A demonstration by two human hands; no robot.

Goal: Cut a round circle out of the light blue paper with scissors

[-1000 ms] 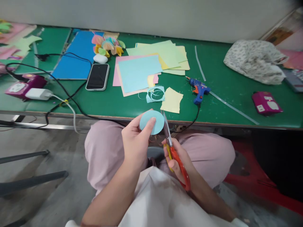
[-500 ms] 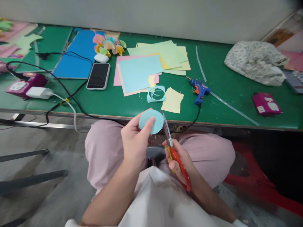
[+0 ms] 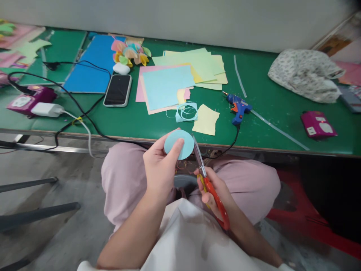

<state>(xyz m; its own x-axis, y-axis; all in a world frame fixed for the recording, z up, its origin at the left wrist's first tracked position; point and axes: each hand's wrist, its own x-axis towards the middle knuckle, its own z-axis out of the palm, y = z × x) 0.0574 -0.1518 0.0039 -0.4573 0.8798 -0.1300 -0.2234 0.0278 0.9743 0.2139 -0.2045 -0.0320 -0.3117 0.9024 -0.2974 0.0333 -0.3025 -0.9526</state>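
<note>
Between the thumb and fingers of my left hand point(image 3: 161, 162) is a light blue paper circle point(image 3: 184, 146), held above my lap near the table's front edge. My right hand point(image 3: 216, 190) grips a pair of scissors point(image 3: 214, 197) with red and yellow handles, blades pointing up and away from me. The blade tips are right beside the circle's right edge; whether they touch it I cannot tell. Just beyond the hands, a blue paper offcut with thin curled strips point(image 3: 186, 112) lies by a torn pale yellow paper piece point(image 3: 207, 119).
Coloured paper sheets point(image 3: 166, 86) are spread mid-table. A blue glue gun point(image 3: 239, 109) lies to their right, its cord hanging over the edge. Left are a phone point(image 3: 117, 90), paper petals point(image 3: 129, 52) and a purple power adapter point(image 3: 34, 101). A grey bin point(image 3: 184, 180) stands between my knees.
The paper circle and my left hand have shifted very slightly left. The scissors stay almost where they were, beside the circle's edge.
</note>
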